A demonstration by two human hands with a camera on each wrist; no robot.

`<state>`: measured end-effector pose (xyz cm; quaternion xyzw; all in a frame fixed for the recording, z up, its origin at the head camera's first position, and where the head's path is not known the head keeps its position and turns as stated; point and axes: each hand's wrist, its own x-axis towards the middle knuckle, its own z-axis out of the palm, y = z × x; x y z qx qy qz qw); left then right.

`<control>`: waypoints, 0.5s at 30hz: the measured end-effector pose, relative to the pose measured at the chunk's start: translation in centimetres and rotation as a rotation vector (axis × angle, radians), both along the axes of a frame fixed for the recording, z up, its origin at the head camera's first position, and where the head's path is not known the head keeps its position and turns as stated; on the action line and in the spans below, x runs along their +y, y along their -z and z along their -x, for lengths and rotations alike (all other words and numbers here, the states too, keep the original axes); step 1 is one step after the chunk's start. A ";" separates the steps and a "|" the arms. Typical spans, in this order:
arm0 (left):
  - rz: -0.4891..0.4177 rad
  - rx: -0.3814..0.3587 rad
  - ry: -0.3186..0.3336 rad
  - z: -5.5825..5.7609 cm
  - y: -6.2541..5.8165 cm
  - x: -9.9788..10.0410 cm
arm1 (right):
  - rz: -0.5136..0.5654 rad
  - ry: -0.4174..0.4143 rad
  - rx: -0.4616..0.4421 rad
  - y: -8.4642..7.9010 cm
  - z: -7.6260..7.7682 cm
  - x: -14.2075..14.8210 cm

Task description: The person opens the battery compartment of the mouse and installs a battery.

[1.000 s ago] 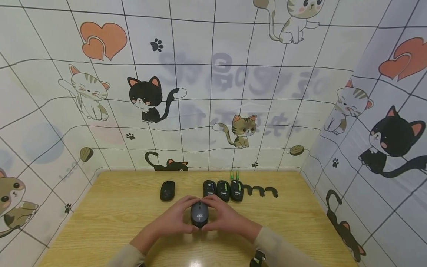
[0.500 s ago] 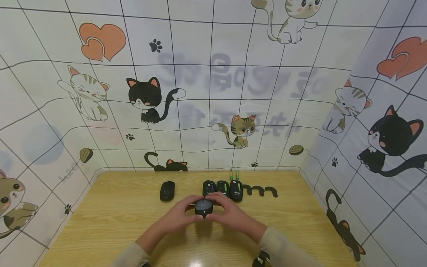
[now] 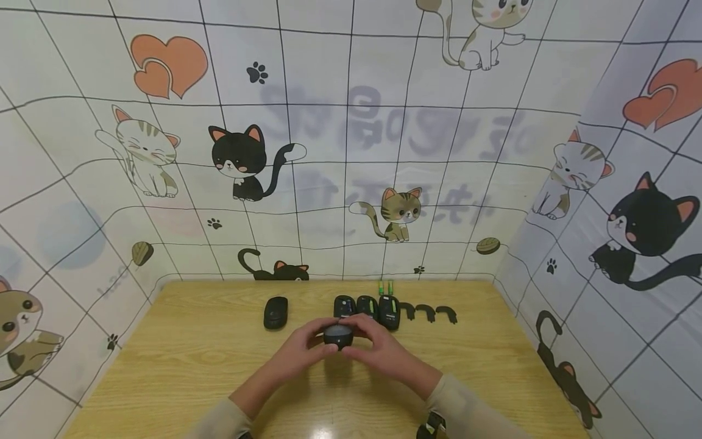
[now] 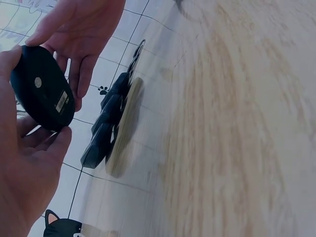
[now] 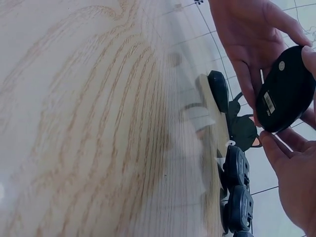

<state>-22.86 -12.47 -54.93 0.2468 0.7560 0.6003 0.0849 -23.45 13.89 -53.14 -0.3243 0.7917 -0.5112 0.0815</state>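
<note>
Between my two hands, raised over the table, is a dark computer mouse (image 3: 337,336) with a grey top. My left hand (image 3: 303,352) grips its left side with thumb and fingers, while my right hand (image 3: 379,352) grips the right side the same way. In the left wrist view the black underside of the mouse (image 4: 43,89) shows a round sticker and a small white label. The right wrist view gives the same mouse (image 5: 286,91) from below, with fingertips of both hands at its edges.
Another black mouse (image 3: 276,313) lies at the back left of the wooden table (image 3: 181,366). Further right stand several mice with bare undersides (image 3: 389,313), two green batteries (image 3: 386,288) and curved black covers (image 3: 426,313). Cat-patterned cloth (image 3: 329,183) surrounds the table.
The mouse has tipped from showing its printed top to being seen end-on, and both hands have moved slightly away from me and right with it. The other things lie as before.
</note>
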 end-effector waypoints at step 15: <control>-0.057 0.191 -0.075 -0.1 -0.2 0.9 | 0.024 0.059 0.009 -0.3 -0.3 0.1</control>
